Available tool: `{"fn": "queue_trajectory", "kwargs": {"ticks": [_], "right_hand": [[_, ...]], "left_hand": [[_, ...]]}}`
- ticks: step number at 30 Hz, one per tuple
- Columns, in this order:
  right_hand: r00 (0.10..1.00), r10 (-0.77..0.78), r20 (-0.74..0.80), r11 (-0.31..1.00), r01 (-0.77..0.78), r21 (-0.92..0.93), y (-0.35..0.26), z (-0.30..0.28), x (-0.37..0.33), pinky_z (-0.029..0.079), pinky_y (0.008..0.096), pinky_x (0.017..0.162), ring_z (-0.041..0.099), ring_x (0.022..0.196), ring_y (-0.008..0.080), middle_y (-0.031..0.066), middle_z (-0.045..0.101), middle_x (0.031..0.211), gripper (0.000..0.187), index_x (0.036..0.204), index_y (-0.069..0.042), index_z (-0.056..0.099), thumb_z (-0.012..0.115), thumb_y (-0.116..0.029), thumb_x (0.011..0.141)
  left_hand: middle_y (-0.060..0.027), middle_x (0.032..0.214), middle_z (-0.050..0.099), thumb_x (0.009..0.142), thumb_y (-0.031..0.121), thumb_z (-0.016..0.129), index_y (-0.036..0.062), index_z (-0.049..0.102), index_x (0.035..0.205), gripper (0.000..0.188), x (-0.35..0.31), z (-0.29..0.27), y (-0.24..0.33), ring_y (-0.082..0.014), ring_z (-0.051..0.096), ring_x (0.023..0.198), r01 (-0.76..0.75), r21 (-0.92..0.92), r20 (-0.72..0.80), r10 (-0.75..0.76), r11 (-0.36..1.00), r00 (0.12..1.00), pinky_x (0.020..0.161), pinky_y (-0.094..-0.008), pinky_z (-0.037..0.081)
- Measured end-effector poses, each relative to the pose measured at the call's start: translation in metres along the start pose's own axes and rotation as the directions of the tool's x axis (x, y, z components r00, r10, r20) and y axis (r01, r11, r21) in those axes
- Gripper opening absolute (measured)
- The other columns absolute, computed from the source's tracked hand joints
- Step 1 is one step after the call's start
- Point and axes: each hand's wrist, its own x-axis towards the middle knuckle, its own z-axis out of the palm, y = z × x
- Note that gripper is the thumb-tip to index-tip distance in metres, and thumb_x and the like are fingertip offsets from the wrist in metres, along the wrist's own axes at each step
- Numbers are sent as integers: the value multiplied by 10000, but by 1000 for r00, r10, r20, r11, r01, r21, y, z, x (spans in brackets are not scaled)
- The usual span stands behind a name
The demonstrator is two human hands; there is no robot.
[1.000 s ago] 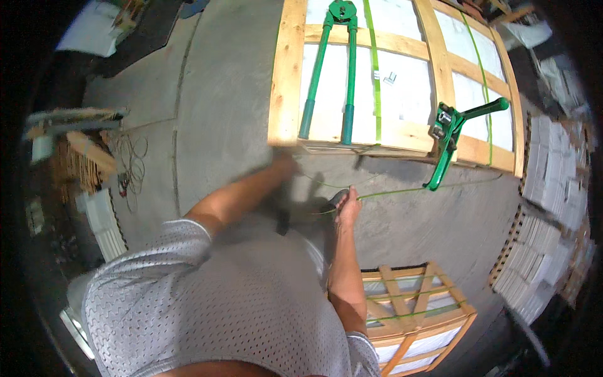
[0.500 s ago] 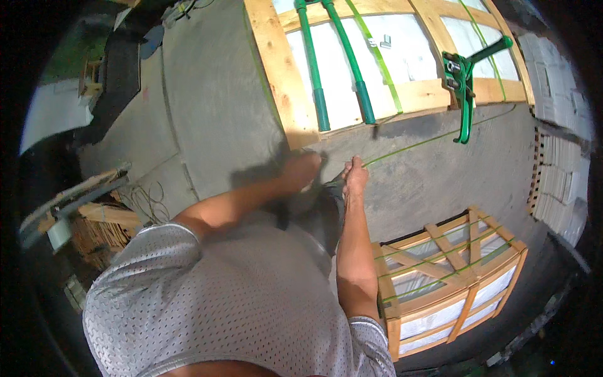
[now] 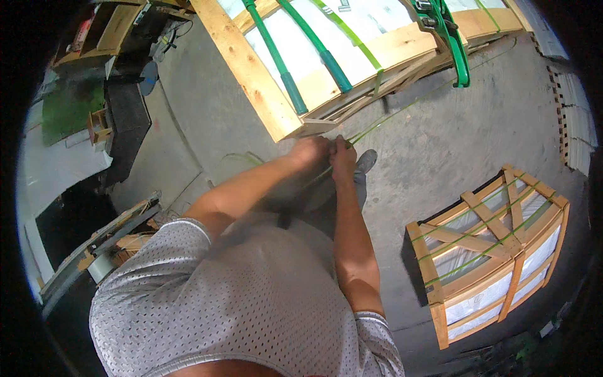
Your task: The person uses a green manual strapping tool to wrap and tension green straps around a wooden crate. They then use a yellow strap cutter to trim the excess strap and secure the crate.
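green strap (image 3: pixel 375 125) slants from my right hand (image 3: pixel 342 154) past the near side of the large wooden crate (image 3: pixel 248 72) | right hand: fingers closed, pinching it | left hand (image 3: pixel 309 151): just beside, curled, grip i can't tell from here | on crate: green long-handled tool (image 3: pixel 337 73), green lever tool (image 3: pixel 461 69)

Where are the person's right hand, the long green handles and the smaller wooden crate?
Right hand (image 3: pixel 343 157): head view, middle of the hand.
Long green handles (image 3: pixel 307 33): head view, shaft of the right one.
Smaller wooden crate (image 3: pixel 494 224): head view, board across its top.
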Motion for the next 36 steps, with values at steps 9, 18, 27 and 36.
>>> {"fn": "queue_trajectory", "kwargs": {"ticks": [9,18,27,36], "right_hand": [[720,-668,186,531,637,-559,68,5,-46,486,442,714,607,834,346,192,611,931,210,978,0,590,563,-154,839],[857,-491,158,784,514,-350,94,40,-40,484,424,704,614,798,336,182,631,875,222,1010,-19,583,514,-184,878],[856,-20,517,992,-48,116,48,-6,-55,517,334,726,592,886,164,78,612,1001,337,1108,-24,597,661,-207,832],[846,-154,511,821,-178,542,4,-49,0,512,375,869,603,1051,256,143,581,1093,351,1245,6,452,542,-145,941]], "left_hand": [[-218,933,608,983,298,423,37,533,958,285,-1,5,-8,-441,567,901,32,95,23,-34,995,999,756,-512,447],[-220,956,625,967,471,378,30,588,864,500,8,-3,-5,-424,567,955,43,93,280,-67,995,958,814,-503,427],[-112,657,573,971,468,432,40,637,904,480,12,-13,-15,-246,577,667,129,-105,346,-85,986,934,668,-382,458],[-22,622,493,975,443,448,57,651,873,449,17,-33,4,-151,468,605,314,-168,490,-197,935,849,590,-312,401]]}}
